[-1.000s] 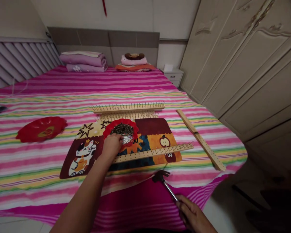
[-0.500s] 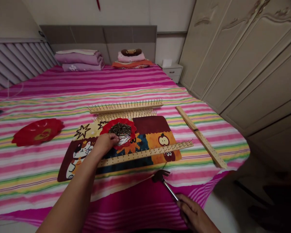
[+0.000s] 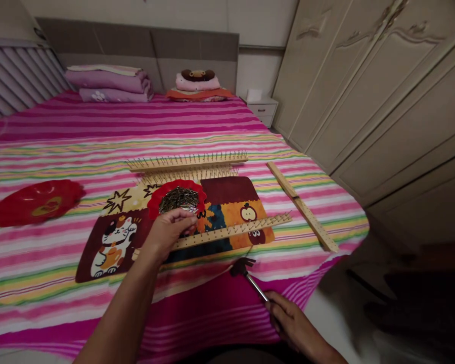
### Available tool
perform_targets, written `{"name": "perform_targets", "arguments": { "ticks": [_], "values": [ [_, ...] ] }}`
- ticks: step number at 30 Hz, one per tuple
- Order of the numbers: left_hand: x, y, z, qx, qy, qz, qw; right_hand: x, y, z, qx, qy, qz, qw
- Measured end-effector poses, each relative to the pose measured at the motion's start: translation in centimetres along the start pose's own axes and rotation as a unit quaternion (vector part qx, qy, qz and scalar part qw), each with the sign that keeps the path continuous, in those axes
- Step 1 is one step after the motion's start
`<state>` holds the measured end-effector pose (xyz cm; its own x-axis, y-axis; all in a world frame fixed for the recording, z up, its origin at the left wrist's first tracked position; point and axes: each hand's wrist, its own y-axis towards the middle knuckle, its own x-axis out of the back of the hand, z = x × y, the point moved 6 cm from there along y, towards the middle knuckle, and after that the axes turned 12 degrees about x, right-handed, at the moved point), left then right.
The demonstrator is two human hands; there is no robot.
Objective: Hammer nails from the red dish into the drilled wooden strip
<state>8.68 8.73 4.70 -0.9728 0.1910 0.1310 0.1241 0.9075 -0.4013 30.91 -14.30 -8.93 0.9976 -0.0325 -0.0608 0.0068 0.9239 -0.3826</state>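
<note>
My left hand [image 3: 167, 233] hovers just in front of a red scalloped dish [image 3: 154, 199] heaped with thin metal nails [image 3: 178, 198]; its fingers are curled in a pinch, and what they hold is too small to see. Under the hand lies a wooden strip with a row of nails [image 3: 242, 228], on a patchwork mat with a lucky cat [image 3: 114, 242]. My right hand [image 3: 291, 323] grips the metal handle of a small hammer [image 3: 246, 273] at the bed's near edge, its black head resting on the sheet.
Two more nail-studded strips [image 3: 185, 163] lie behind the dish, and a bare drilled strip [image 3: 301, 206] runs diagonally at the right. A second red dish [image 3: 34, 201] sits left. The striped bed [image 3: 136, 126] carries folded bedding at the back; wardrobe doors [image 3: 382, 91] stand right.
My left hand has drawn back out of the nail dish toward me, fingers pinched. The view has shifted a little; the right hand keeps its grip on the hammer.
</note>
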Motion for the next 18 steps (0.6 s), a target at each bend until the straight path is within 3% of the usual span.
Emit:
{"name": "perform_targets", "arguments": {
  "ticks": [3,7,9,13,18],
  "values": [
    [-2.6,-0.7,1.2,-0.011,0.036,-0.007,0.999,0.0,-0.2,0.4,0.003,-0.007,0.001,1.000],
    [-4.7,-2.4,1.8,-0.084,0.157,-0.099,0.979,0.1,-0.3,0.4,0.021,-0.003,-0.002,1.000],
    [-5.5,-3.0,2.0,-0.114,0.191,-0.114,0.968,0.2,-0.2,0.3,0.029,-0.006,0.003,1.000],
    [-6.3,-2.7,3.7,-0.073,0.162,-0.097,0.979,0.3,-0.2,0.4,0.034,-0.015,0.006,0.999],
    [-6.7,-1.8,5.6,-0.046,0.112,-0.118,0.986,0.2,-0.3,0.6,0.040,-0.016,0.007,0.999]
  ]
}}
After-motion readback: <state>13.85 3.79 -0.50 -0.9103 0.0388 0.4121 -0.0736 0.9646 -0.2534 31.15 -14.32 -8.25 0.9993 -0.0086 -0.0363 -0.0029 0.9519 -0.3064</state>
